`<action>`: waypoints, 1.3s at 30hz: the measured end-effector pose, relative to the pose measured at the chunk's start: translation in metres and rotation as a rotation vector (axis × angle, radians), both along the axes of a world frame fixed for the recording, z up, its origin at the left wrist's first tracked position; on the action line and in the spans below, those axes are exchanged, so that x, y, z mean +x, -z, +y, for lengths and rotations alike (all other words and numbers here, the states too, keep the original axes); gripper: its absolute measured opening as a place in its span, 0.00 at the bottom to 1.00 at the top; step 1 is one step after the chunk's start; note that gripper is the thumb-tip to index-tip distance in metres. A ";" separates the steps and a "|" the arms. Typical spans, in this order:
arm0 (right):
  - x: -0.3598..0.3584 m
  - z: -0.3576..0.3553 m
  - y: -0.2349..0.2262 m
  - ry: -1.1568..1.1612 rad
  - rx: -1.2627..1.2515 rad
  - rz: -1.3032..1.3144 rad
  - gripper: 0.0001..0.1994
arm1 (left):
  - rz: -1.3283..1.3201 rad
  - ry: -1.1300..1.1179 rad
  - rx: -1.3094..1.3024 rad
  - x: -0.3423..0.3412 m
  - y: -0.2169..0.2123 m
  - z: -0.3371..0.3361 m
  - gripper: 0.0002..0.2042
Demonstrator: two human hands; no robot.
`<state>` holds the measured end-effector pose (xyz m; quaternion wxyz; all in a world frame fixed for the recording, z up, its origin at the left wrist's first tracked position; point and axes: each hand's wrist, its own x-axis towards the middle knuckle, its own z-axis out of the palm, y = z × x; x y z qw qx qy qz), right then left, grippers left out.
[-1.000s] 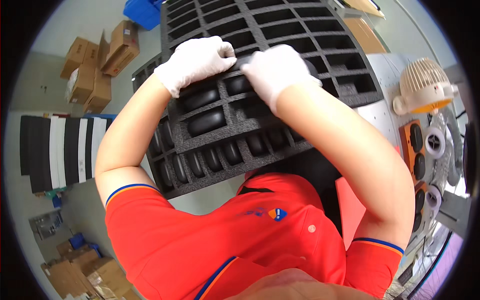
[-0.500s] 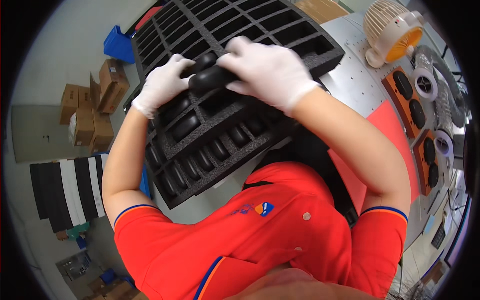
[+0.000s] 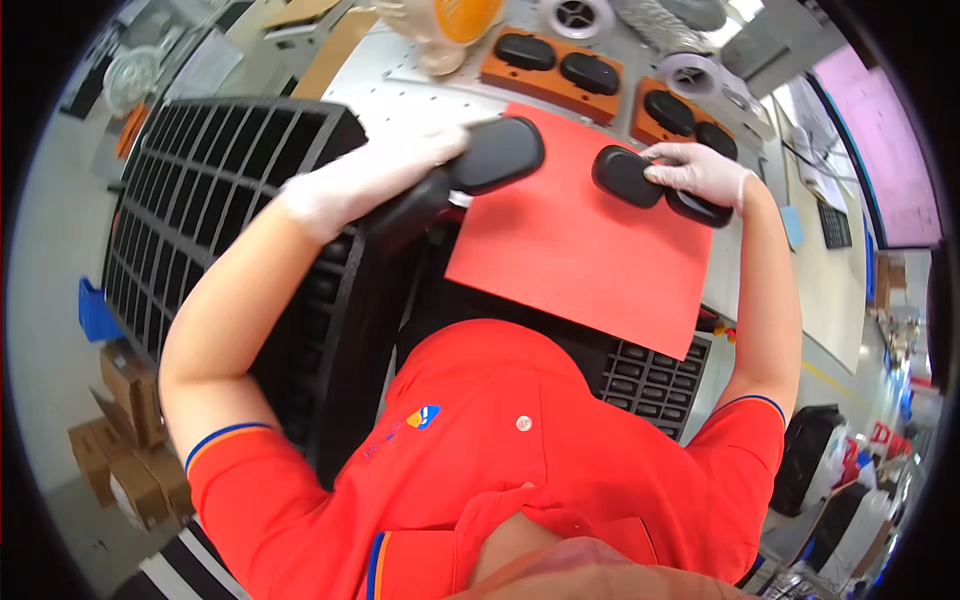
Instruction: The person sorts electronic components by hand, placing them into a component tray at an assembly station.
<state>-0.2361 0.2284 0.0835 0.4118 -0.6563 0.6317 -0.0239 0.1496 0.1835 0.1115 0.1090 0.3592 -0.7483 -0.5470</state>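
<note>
Two black, oval, glossy-edged cases are gripped in each of my gloved hands. My left hand (image 3: 390,170) is closed around its pair: a flat-faced black case (image 3: 497,155) juts out over the left corner of the red mat (image 3: 590,255), and another black case (image 3: 408,212) hangs below the palm. On the right side, my right hand (image 3: 700,172) pinches one black case (image 3: 627,176) above the mat, while a second case (image 3: 697,208) sits under its fingers. Whether the right-hand cases touch the mat I cannot tell. The left thumb is hidden.
Black foam trays (image 3: 215,190) with many compartments stand at my left. Behind the mat are an orange fixture (image 3: 550,75) and a second orange fixture (image 3: 655,130), each bearing two black cases. A fan (image 3: 440,30) stands at the back. Another filled tray (image 3: 650,385) lies below the mat.
The view has swung right, from the foam tray to the red mat. Both hands have left the tray and moved apart, each carrying black cases.
</note>
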 end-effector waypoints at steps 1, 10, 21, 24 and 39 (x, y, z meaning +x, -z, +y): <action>-0.004 -0.003 -0.003 0.021 0.019 0.025 0.23 | -0.095 0.068 -0.296 -0.024 0.030 -0.023 0.21; 0.011 0.042 0.027 0.074 -0.523 0.148 0.12 | -0.119 0.056 -0.961 -0.134 0.073 -0.026 0.10; 0.011 -0.045 0.038 0.027 -0.808 0.483 0.32 | 0.025 -0.138 -1.230 -0.145 0.104 -0.140 0.19; 0.001 -0.082 0.030 -0.017 -0.472 0.847 0.36 | -0.316 -0.094 -1.152 -0.139 0.104 -0.169 0.29; 0.028 0.191 0.020 0.390 -0.202 -0.889 0.24 | 0.675 0.848 -0.719 -0.229 0.063 0.071 0.47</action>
